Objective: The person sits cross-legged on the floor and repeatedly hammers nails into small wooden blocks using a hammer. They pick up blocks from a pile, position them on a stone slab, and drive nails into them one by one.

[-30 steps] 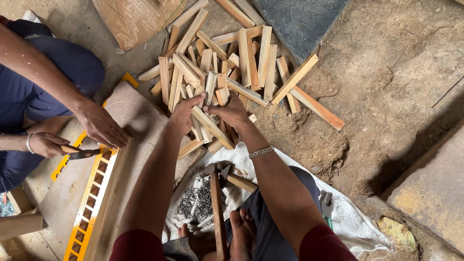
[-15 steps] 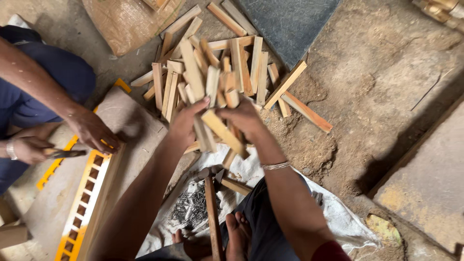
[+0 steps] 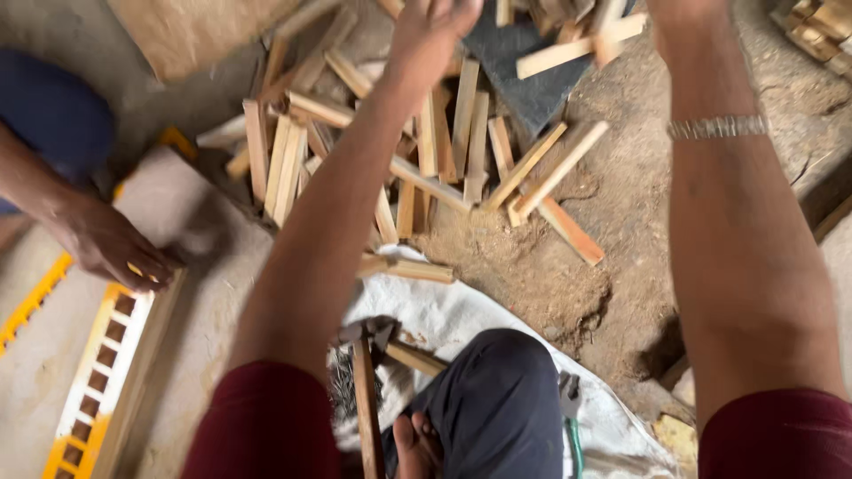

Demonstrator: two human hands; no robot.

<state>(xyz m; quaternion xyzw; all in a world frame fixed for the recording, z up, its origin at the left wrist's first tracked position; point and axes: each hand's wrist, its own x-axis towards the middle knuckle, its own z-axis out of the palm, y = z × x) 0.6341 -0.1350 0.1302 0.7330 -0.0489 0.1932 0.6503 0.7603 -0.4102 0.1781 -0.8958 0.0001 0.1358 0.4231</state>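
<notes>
My left hand (image 3: pixel 432 34) is raised at the top of the view, fingers apart, above a loose pile of short wooden sticks (image 3: pixel 417 151) on the dirt floor. My right hand (image 3: pixel 679 19) is mostly cut off by the top edge; a silver bracelet (image 3: pixel 717 127) circles its wrist. A few blurred sticks (image 3: pixel 577 49) hang in the air at that hand's fingers, and it seems to grip them. Both forearms reach forward over my knee (image 3: pixel 497 399).
A co-worker's hand (image 3: pixel 111 244) rests at the left on a flat board (image 3: pixel 204 293) beside a yellow perforated strip (image 3: pixel 89 381). A hammer (image 3: pixel 364 355) and nails (image 3: pixel 342 386) lie on a white sack (image 3: pixel 453 306). A dark slab (image 3: pixel 532 84) sits behind the pile.
Both my hands have lifted up and away from the pile, carrying sticks toward the top of the view. The camera has moved closer. The co-worker's hand stays on the board.
</notes>
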